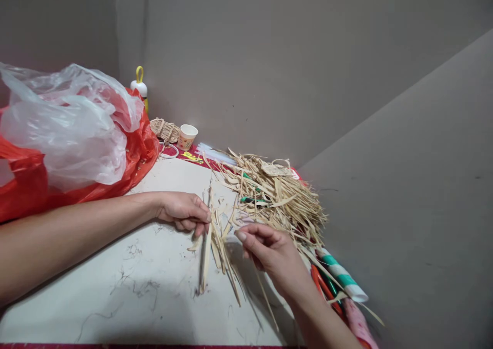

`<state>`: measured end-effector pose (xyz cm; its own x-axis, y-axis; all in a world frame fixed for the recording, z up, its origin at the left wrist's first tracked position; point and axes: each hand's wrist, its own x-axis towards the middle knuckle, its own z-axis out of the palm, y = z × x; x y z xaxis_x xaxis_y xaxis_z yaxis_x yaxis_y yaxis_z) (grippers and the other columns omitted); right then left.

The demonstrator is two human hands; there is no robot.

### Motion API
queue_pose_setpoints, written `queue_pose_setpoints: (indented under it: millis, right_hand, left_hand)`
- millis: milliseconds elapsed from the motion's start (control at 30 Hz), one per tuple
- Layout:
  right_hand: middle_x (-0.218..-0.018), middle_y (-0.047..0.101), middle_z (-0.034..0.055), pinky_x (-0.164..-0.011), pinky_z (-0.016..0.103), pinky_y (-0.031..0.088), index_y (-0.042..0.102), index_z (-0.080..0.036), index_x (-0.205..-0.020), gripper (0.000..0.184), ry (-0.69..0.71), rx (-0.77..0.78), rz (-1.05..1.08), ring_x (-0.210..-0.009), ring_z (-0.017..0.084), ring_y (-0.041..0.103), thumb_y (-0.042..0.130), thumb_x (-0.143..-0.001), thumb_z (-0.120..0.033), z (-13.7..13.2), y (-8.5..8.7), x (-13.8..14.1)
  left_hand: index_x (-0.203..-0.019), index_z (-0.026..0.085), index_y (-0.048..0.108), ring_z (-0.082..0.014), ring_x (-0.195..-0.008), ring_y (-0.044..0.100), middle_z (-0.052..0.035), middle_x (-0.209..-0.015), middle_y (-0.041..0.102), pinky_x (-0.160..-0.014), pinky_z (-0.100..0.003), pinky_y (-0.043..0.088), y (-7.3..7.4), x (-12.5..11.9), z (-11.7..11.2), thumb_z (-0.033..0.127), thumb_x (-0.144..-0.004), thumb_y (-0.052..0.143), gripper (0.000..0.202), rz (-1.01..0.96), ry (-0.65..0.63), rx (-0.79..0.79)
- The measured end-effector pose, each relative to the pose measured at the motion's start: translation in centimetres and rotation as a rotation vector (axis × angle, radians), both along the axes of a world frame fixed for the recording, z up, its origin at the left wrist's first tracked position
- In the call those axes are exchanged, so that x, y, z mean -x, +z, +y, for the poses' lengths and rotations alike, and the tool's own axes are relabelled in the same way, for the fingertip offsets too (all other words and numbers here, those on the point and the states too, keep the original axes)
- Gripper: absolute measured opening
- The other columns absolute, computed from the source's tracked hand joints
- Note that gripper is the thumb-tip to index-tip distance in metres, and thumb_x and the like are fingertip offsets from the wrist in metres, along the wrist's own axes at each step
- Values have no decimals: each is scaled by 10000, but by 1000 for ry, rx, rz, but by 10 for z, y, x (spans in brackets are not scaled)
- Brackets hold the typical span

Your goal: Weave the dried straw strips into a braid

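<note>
White stone-look table (115,287) carries everything. Red and clear bags (69,133) lie well left of the pile (277,195), apparently kept out of the hands' way. The pile, of pale dry straw, sits by the table's far right edge, within easy reach. Left hand (185,213), just left of the pile, pinches the top ends of several strips (210,246), apparently to keep them aligned and flat. Right hand (269,251), just in front of the pile, is curled around a thin strand (267,302) trailing below it. Hands are apart. Cup (187,135) stands behind and left of the pile.
</note>
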<state>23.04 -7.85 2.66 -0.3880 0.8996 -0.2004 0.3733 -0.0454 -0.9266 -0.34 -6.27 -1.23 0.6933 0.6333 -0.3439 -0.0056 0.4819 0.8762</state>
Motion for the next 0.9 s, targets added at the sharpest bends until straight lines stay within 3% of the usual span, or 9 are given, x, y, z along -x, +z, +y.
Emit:
queue_pose_setpoints:
  millis: [200, 400, 633, 900]
  right_hand:
    - [-458, 518, -40, -442, 202, 300, 611, -146, -752, 293, 44, 57, 3, -422, 80, 409, 676, -693, -426, -9, -6, 28]
    - [-448, 495, -46, -438, 198, 262, 574, -148, -686, 213, 50, 52, -69, -416, 71, 365, 623, -708, -353, -10, -8, 28]
    - [-454, 480, -43, -440, 204, 259, 556, -155, -639, 198, 71, 26, -77, -424, 77, 365, 601, -711, -334, -9, -10, 28]
    - [-481, 448, -42, -462, 218, 280, 543, -160, -620, 234, 145, -25, -142, -460, 89, 367, 572, -763, -344, -6, -11, 25]
  left_hand:
    - [-599, 134, 543, -23, -321, 233, 20, -461, 512, -320, -186, 95, 4, -2, -4, 381, -702, 648, 287, 41, 18, -48]
    - [-589, 142, 535, -34, -318, 225, 19, -449, 494, -321, -199, 100, 2, -2, -2, 386, -715, 623, 288, 50, 13, -46]
    - [-545, 124, 558, -38, -308, 136, 70, -335, 274, -326, -208, 81, 5, -1, -2, 494, -772, 552, 434, 63, -31, -47]
    - [-713, 134, 591, -34, -324, 247, 32, -483, 519, -323, -199, 126, 3, -2, -3, 459, -713, 649, 330, 73, 1, -95]
